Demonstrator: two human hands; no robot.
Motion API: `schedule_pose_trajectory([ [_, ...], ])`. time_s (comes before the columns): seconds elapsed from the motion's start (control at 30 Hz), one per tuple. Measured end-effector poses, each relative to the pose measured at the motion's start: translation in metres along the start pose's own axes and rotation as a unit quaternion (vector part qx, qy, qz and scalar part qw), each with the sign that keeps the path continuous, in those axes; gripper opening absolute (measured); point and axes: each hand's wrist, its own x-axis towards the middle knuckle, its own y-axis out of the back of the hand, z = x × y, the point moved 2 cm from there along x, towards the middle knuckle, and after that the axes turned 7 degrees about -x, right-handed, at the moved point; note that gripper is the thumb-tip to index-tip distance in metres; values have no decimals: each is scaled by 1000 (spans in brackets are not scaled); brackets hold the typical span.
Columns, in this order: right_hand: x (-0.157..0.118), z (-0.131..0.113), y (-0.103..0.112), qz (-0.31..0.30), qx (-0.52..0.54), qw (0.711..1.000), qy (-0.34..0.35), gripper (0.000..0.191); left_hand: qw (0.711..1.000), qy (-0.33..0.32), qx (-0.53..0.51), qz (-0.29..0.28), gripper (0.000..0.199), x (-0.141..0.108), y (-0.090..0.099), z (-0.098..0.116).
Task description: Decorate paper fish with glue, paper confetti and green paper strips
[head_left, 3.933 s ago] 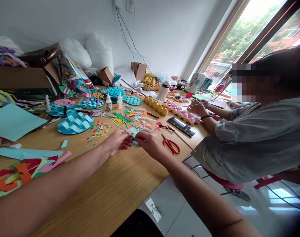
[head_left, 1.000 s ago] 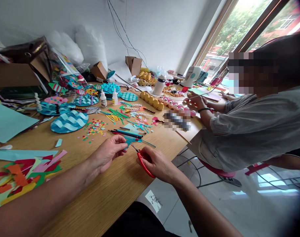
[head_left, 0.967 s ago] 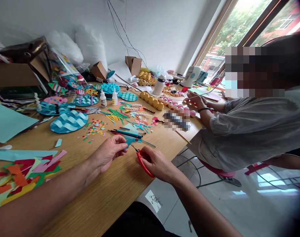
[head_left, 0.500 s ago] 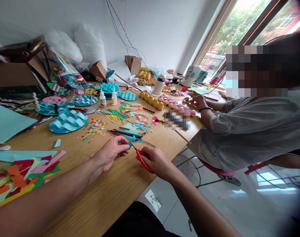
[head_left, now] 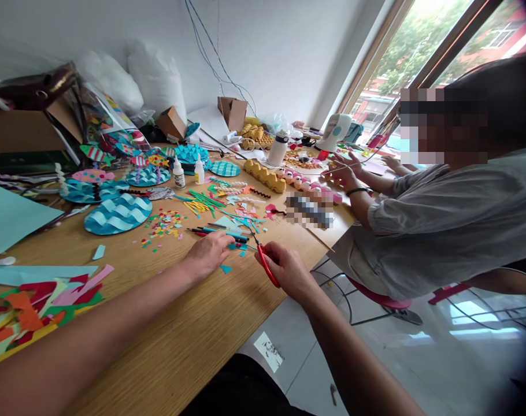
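Observation:
My right hand [head_left: 282,267] is wrapped round the handles of red scissors [head_left: 268,267], their blades pointing up and left over the table. Just left of it, my left hand [head_left: 211,251] is low over the wood beside dark pens [head_left: 204,230] and small blue paper pieces [head_left: 239,247]; its fingers are bent, and whether they hold anything is hidden. One blue scrap [head_left: 226,269] lies on the table below its fingertips. Beyond are green and yellow strips [head_left: 202,201] and scattered confetti dots [head_left: 164,224].
Coloured paper scraps [head_left: 29,315] lie at the left, near blue wavy discs [head_left: 118,214]. Glue bottles [head_left: 178,173], egg-carton strips [head_left: 264,175] and a white bottle [head_left: 278,149] stand further back. A person in a grey shirt [head_left: 454,214] sits at the right.
My left hand has moved slightly forward and no longer pinches the blue piece; a blue scrap now lies on the table. The scissors have moved right and up, away from my left hand.

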Motion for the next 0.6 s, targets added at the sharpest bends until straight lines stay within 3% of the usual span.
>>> schedule_pose_trajectory([
  [0.2,-3,-3,-2,-12,21,1000,14,26,997,-34,74,-19,22,14,-7,-1],
  [0.6,-3,-2,-6,-22,23,999,24,24,981,-55,179,-53,11,16,-9,2],
])
